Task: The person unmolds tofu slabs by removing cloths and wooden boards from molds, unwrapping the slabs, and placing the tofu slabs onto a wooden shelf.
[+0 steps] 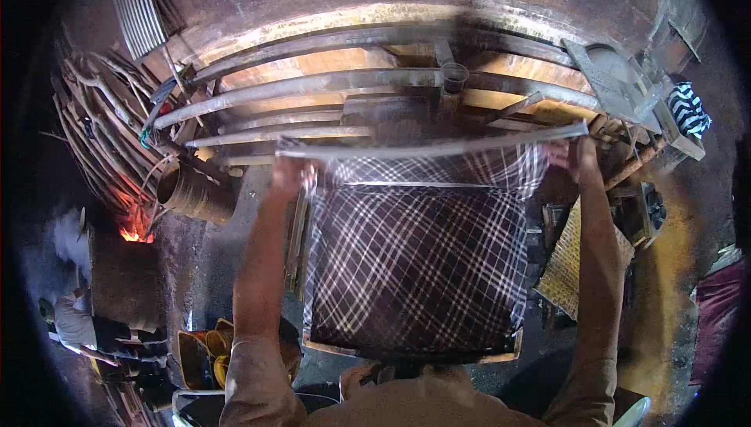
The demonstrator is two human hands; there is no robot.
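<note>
A dark checked cloth (pixel 415 263) with white lines lies spread over a flat wooden-edged surface in front of me. Its far part is lifted, and a pale strip or edge (pixel 438 147) runs across it, blurred by motion. At the left end of that strip my left hand (pixel 296 174) is closed round the cloth's edge. My right hand (pixel 575 157) grips the opposite end, fingers partly blurred. Both arms reach forward, one along each side of the cloth.
Long poles (pixel 313 86) run across the back. Firewood (pixel 102 129) and a fire (pixel 137 233) are at the left, near a rusty drum (pixel 192 192). Another person (pixel 74 319) is at lower left. A woven mat (pixel 567 270) lies right, yellow items (pixel 215 349) lower left.
</note>
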